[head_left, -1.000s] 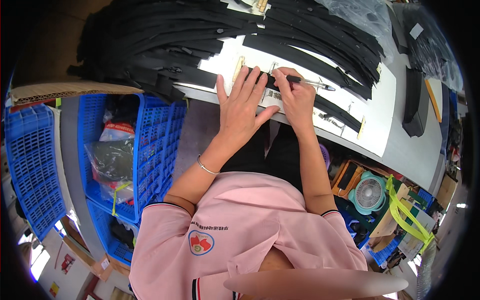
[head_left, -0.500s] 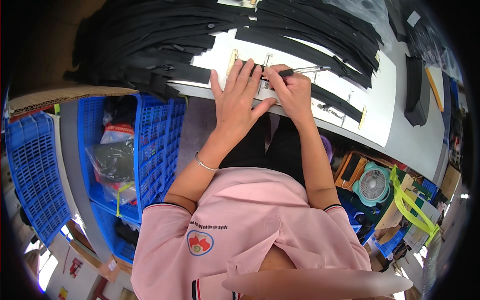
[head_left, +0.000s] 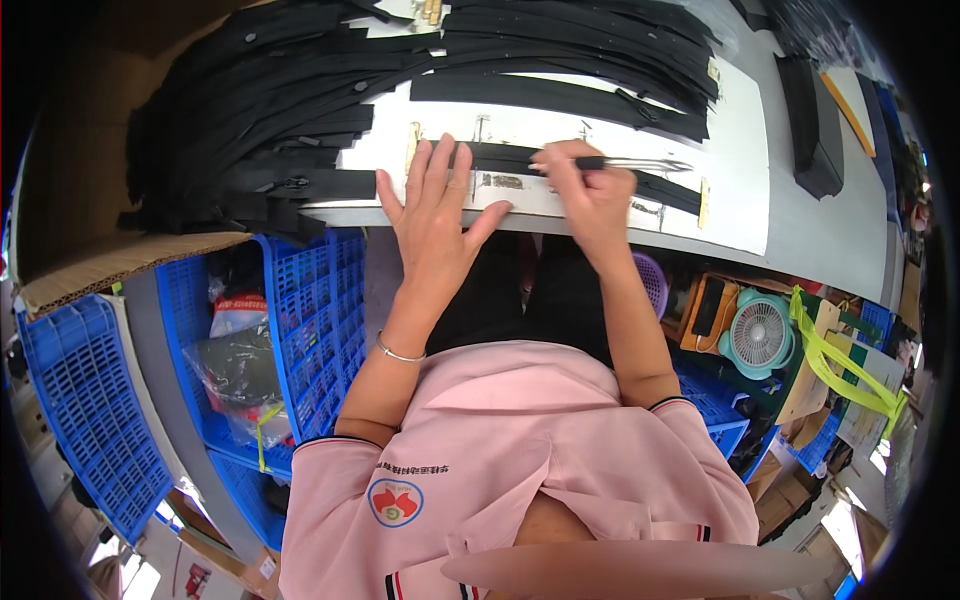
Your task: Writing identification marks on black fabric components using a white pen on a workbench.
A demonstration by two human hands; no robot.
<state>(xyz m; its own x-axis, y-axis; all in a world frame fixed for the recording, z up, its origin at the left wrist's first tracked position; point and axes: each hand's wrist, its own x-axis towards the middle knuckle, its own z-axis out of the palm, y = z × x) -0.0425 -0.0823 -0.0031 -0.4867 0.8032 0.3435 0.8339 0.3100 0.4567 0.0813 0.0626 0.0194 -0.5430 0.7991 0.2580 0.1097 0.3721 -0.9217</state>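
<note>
The left hand lies flat with fingers spread, pinning a black zipper strip at the near edge of the white worktable. The right hand pinches a slim pen-like tool over it. The strip looks light, limp and prone to sliding, so it is best held down flat near the working point.

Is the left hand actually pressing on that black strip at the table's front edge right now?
Touching. In the head view the left hand lies flat, fingers spread, across the black strip on the white table; no gap shows.
</note>
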